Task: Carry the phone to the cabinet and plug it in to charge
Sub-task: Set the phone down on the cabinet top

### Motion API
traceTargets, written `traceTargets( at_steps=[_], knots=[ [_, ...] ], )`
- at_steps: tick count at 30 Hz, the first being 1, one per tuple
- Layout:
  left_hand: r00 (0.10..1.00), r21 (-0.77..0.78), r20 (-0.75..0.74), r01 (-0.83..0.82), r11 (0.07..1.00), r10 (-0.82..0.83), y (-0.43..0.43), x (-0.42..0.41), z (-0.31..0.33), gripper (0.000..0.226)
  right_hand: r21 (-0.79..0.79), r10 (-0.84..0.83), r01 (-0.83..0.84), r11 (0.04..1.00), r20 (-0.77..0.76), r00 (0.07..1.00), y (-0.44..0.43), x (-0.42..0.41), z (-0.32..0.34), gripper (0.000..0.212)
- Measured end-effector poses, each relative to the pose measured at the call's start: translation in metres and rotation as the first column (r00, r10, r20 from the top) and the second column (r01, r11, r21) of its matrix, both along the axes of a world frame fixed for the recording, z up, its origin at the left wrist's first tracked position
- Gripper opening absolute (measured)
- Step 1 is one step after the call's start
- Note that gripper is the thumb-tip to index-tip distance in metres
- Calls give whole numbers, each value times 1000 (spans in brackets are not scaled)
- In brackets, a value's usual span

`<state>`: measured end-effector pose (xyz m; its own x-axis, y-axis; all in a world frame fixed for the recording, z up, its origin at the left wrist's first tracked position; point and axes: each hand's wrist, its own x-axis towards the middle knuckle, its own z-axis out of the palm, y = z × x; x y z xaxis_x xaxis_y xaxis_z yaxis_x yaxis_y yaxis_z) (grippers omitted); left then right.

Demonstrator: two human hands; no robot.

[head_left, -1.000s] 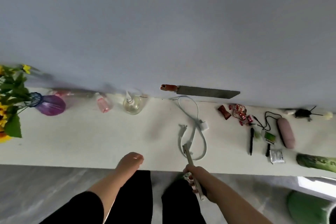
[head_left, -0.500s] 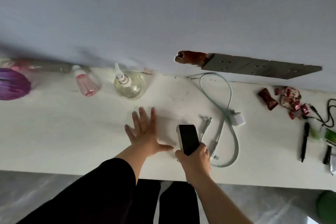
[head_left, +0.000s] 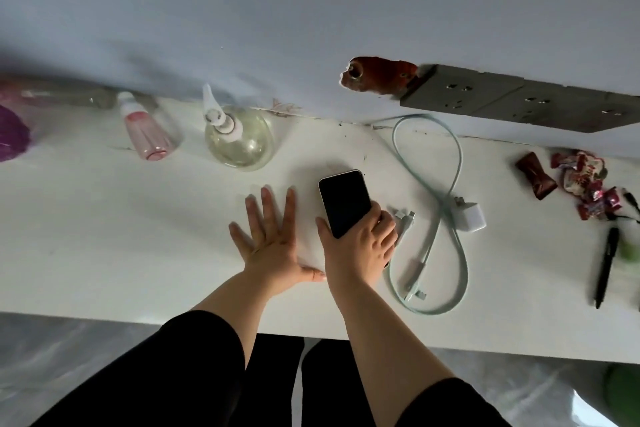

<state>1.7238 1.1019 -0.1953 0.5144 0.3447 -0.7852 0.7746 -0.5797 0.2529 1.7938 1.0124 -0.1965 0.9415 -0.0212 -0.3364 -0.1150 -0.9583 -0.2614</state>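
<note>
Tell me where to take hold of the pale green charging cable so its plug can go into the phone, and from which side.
Grip the cable's connector end, just behind the metal tip, lying right beside the right hand that holds the phone. Come from above and pinch it across its flat sides with thumb and fingers. The left hand, flat on the cabinet top, is free, but would probably have to cross over.

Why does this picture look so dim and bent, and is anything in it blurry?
Head view: dim, flat light; soft shadows lie beside the soap bottle and left hand. The wide lens bows the cabinet top. The phone in the right hand is sharp; the pen at the edge smears.
</note>
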Motion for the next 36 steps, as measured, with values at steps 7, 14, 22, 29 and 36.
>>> traceTargets(
  at_steps=[7, 14, 22, 29, 36],
  knots=[
    [999, -37, 33, 31, 999, -30, -25, 18, 15, 149, -61, 6, 2, 998, 144, 990, -27, 6, 11, 100],
    [997, -25, 72, 10, 1000, -9, -42, 35, 27, 151, 38, 57, -59, 998, 47, 997, -56, 29, 35, 104],
    [1000, 60, -13, 5, 998, -4, -13, 20, 18, 153, 58, 89, -95, 994, 91, 992, -128, 95, 48, 75],
    [995, 79, -85, -51, 996, 58, -14, 12, 18, 150, 195, -33, 57, 979, -122, 992, -138, 106, 32, 47],
    [992, 53, -104, -68, 996, 73, -15, 18, 20, 150, 338, -28, 67, 939, -118, 993, -142, 112, 62, 32]
  ],
)
